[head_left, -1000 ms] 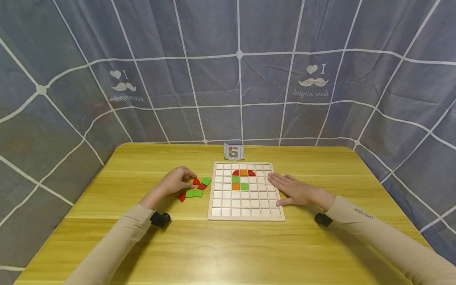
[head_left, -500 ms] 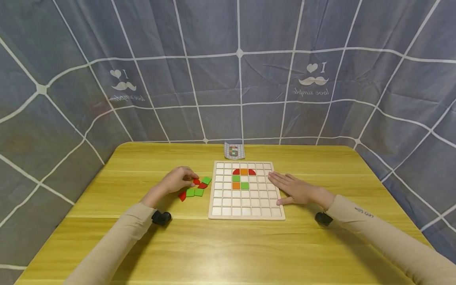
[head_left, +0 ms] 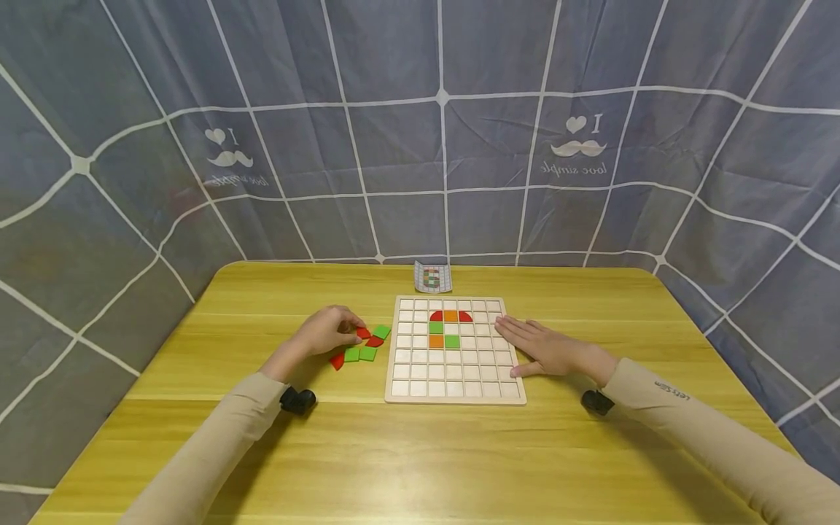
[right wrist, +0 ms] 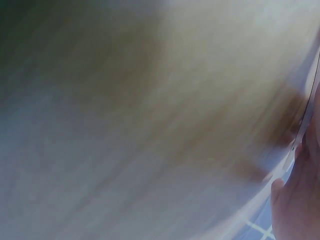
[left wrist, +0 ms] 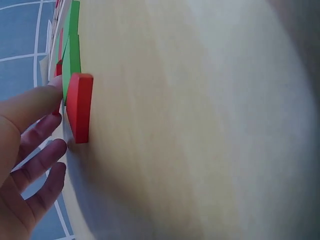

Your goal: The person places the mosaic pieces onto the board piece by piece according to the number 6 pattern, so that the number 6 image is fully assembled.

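My left hand is at a loose group of tiles left of the board. Its thumb and fingertips pinch a red tile, partly hidden by them. Close by lie a red curved-edge tile, another red tile and several green square tiles. To the right, my right hand rests with straight fingers on the right edge of the wooden grid board. Set in the board are two red rounded tiles, two orange squares and two green squares.
A small pattern card with a coloured figure stands behind the board. The wooden table extends in front. A grey curtain with white lines surrounds its back and sides.
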`<action>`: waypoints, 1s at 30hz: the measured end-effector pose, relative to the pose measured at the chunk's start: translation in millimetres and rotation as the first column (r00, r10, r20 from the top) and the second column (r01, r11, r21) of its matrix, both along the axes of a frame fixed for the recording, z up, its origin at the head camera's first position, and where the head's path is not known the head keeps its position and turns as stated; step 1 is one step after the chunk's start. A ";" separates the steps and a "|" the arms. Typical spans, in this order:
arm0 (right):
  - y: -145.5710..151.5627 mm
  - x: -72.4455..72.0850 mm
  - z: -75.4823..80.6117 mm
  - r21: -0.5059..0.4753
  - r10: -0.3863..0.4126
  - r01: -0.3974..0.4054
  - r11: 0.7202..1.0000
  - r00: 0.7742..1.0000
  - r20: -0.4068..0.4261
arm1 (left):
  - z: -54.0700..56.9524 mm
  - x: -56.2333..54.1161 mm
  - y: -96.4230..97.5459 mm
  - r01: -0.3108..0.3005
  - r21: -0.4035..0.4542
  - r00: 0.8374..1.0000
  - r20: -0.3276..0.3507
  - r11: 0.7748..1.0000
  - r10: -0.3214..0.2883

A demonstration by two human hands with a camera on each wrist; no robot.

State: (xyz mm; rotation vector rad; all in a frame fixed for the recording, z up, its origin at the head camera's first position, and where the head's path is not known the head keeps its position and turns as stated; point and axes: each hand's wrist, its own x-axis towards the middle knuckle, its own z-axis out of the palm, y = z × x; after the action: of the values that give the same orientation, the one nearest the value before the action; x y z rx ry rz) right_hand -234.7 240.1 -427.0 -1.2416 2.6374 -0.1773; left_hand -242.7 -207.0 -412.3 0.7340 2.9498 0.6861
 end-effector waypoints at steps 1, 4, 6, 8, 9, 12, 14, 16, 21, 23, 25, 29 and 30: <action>0.4 -0.2 -0.1 0.003 -0.002 0.002 1.000 1.000 0.000 | -0.2 -0.1 0.6 -0.006 0.004 1.000 -0.008 1.000 0.006; 1.2 -0.7 -0.5 0.007 -0.005 0.005 1.000 1.000 -0.005 | 0.3 0.3 2.7 -0.023 0.017 0.999 -0.039 1.000 0.023; 1.6 -0.9 -0.9 0.007 -0.004 0.004 1.000 1.000 -0.010 | 1.2 0.7 4.5 -0.036 0.029 0.998 -0.058 0.999 0.038; 2.3 -0.9 -1.6 -0.001 0.001 -0.001 1.000 1.000 -0.013 | 1.9 0.9 6.5 -0.039 0.044 0.996 -0.076 0.998 0.042; 2.6 -1.0 -1.8 -0.003 0.003 -0.003 1.000 1.000 -0.013 | 2.5 1.3 7.8 -0.037 0.048 0.996 -0.085 0.998 0.041; 3.1 -0.7 -2.6 -0.013 0.012 -0.012 1.000 1.000 -0.017 | 3.9 1.7 11.8 -0.017 0.050 0.992 -0.123 0.999 0.023; 3.2 -0.5 -3.1 -0.016 0.012 -0.012 1.000 1.000 -0.017 | 5.3 2.3 15.9 0.001 0.046 0.989 -0.150 0.999 0.006; 3.0 -0.6 -3.1 -0.004 0.006 -0.006 1.000 1.000 -0.013 | 6.7 2.9 20.2 0.018 0.042 0.984 -0.175 0.999 -0.011; 1.7 -0.2 -2.0 0.000 -0.002 0.002 1.000 1.000 -0.001 | 10.0 4.4 32.2 0.047 0.042 0.977 -0.210 0.998 -0.037; 1.2 0.3 -1.0 -0.002 -0.003 0.003 1.000 1.000 0.003 | 10.6 4.5 37.0 0.057 0.033 0.974 -0.223 0.998 -0.048; 0.9 0.5 -0.5 0.002 -0.004 0.004 1.000 1.000 0.004 | 11.0 4.5 42.0 0.067 0.021 0.971 -0.233 0.998 -0.061; 0.4 1.0 -0.2 0.003 -0.002 0.002 1.000 1.000 -0.002 | 11.0 4.6 52.0 0.074 0.011 0.973 -0.220 0.997 -0.070; 0.2 1.0 -0.4 0.002 0.002 -0.002 1.000 1.000 -0.007 | 11.0 4.6 54.4 0.076 0.011 0.974 -0.215 0.997 -0.072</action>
State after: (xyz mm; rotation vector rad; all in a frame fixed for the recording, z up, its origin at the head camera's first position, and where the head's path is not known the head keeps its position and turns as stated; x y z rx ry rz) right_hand -233.8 240.3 -427.3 -1.2463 2.6419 -0.1706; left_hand -238.2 -152.6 -401.3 0.9730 3.0908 0.6697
